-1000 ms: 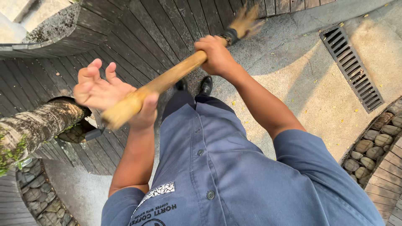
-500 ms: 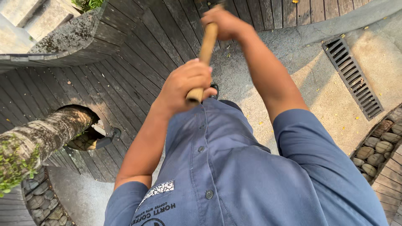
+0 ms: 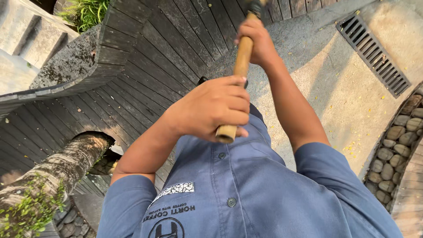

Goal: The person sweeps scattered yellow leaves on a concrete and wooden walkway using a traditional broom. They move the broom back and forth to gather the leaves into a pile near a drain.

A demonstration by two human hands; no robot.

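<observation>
Head view: your left hand [image 3: 211, 110] grips the wooden handle's [image 3: 241, 66] end, fingers wrapped tight; your right hand [image 3: 257, 42] clasps it higher.

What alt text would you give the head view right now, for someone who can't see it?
Both hands grip a long tan wooden handle: the left hand near its butt end, the right hand further along. Below lie a dark wooden plank deck, pale concrete paving with a metal drain grate, and a mossy tree trunk.
</observation>
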